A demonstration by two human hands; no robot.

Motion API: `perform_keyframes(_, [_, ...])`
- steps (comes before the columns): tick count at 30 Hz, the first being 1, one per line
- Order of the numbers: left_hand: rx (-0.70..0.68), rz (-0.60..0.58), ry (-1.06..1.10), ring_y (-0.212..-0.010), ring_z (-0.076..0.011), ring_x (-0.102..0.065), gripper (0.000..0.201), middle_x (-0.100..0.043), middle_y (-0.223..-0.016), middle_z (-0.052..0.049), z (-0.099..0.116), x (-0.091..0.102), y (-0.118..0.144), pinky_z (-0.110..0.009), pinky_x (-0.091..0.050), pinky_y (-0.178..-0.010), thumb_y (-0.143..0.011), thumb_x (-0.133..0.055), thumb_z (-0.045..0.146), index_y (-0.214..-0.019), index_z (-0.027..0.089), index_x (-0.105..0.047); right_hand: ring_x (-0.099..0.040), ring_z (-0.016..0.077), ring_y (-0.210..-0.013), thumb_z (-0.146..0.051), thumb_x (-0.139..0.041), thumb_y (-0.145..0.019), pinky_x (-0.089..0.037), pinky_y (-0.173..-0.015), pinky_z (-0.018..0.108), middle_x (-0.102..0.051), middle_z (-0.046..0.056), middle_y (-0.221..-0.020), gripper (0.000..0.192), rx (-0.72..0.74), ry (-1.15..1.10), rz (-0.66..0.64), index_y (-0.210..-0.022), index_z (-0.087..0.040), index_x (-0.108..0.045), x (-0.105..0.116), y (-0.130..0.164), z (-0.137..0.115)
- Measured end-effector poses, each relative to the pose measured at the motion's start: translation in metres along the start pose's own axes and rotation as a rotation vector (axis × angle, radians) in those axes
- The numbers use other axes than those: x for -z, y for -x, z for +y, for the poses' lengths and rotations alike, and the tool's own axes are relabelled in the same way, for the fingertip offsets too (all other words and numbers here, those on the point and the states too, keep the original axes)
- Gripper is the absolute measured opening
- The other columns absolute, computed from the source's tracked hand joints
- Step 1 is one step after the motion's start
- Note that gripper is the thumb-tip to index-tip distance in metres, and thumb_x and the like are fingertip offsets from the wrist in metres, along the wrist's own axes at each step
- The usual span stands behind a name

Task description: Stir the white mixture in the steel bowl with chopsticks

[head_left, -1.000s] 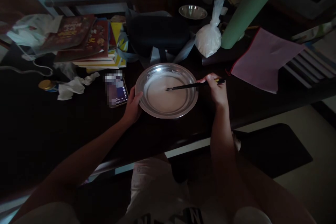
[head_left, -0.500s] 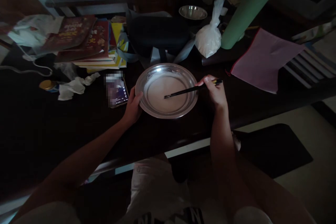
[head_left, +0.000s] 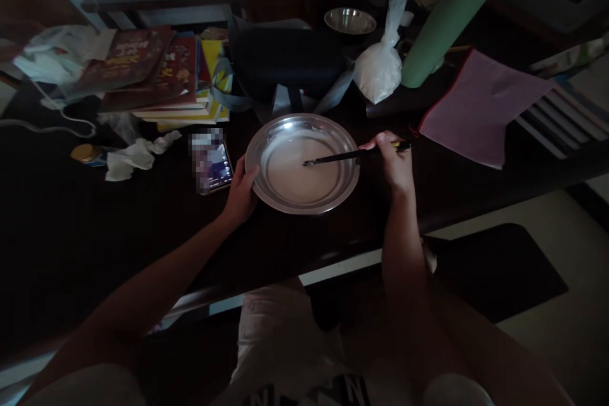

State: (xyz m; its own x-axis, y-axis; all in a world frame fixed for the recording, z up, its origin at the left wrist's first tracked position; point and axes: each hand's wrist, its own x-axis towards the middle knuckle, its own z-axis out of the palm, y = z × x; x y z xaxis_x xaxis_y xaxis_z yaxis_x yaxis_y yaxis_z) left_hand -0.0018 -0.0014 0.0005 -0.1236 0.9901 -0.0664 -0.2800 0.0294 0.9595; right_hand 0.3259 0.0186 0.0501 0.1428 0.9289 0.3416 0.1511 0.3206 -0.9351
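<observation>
Broadly, I see a dark surface (head_left: 95,235) spreading across the view, cluttered along its far side with a stack of books (head_left: 157,76), a pink folder (head_left: 476,104), a green roll (head_left: 451,13) and a white plastic bag (head_left: 378,70). Near its front edge sits the metal basin (head_left: 257,158), shallow and round, with pale liquid in it. My left hand (head_left: 241,193) cups the basin's left rim, thumb over the edge, grip closed on it, forearm running down and to the left. A phone (head_left: 212,165) lies just beside that hand. My right hand (head_left: 392,162) sits just outside the basin's right rim, grip pinched shut around the chopsticks (head_left: 342,156), forearm nearly vertical below it. The chopsticks lie almost level, long axis running left to right, tips pointing left and resting in the liquid near the basin's middle, butt end sticking out past my fingers.
</observation>
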Motion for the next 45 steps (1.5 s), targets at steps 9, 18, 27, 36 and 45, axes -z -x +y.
perform_keyframes(9, [0.009, -0.022, 0.006, -0.102, -0.0259, -0.074, 0.059, -0.077, -0.110, -0.003, -0.0004, 0.0004, 0.0000, -0.042, -0.062, -0.093, -0.076, -0.088, 0.054, -0.128, 0.032, -0.068, -0.078, 0.0216, -0.077, -0.079, -0.068, -0.086, -0.064, -0.086, 0.042, -0.075, -0.001, -0.067, 0.054, -0.011, 0.010, -0.016, -0.068, -0.028, -0.072, -0.0004, 0.0003, -0.0022])
perform_keyframes(18, [-0.013, -0.004, -0.004, -0.111, -0.0289, -0.074, 0.052, -0.077, -0.112, -0.004, -0.0025, 0.0006, -0.0011, -0.041, -0.062, -0.094, -0.077, -0.086, 0.051, -0.120, 0.028, -0.067, -0.077, 0.0208, -0.077, -0.081, -0.067, -0.086, -0.062, -0.085, 0.041, -0.075, -0.001, -0.068, 0.056, -0.010, 0.019, -0.020, -0.068, -0.028, -0.071, -0.0012, 0.0002, -0.0013])
perform_keyframes(27, [-0.022, -0.007, -0.018, -0.113, -0.0295, -0.073, 0.049, -0.077, -0.114, -0.005, -0.0027, 0.0024, -0.0019, -0.041, -0.062, -0.095, -0.077, -0.087, 0.052, -0.117, 0.028, -0.070, -0.076, 0.0201, -0.075, -0.078, -0.070, -0.086, -0.062, -0.083, 0.040, -0.074, -0.002, -0.067, 0.052, -0.003, 0.021, -0.053, -0.069, -0.029, -0.073, -0.0002, 0.0008, -0.0008])
perform_keyframes(36, [-0.011, -0.004, 0.012, -0.106, -0.0273, -0.075, 0.055, -0.079, -0.112, -0.003, -0.0007, -0.0005, -0.0005, -0.039, -0.063, -0.094, -0.074, -0.091, 0.054, -0.119, 0.030, -0.073, -0.075, 0.0193, -0.076, -0.073, -0.070, -0.089, -0.062, -0.080, 0.037, -0.076, -0.002, -0.069, 0.048, 0.007, 0.027, -0.033, -0.071, -0.028, -0.074, 0.0017, 0.0017, 0.0003])
perform_keyframes(45, [-0.027, -0.019, -0.003, -0.110, -0.0282, -0.074, 0.051, -0.078, -0.113, -0.004, -0.0034, 0.0023, -0.0021, -0.040, -0.063, -0.096, -0.077, -0.087, 0.052, -0.119, 0.027, -0.070, -0.077, 0.0196, -0.075, -0.074, -0.072, -0.087, -0.062, -0.079, 0.037, -0.075, -0.001, -0.067, 0.050, 0.006, 0.007, -0.080, -0.071, -0.027, -0.073, 0.0001, 0.0007, 0.0003])
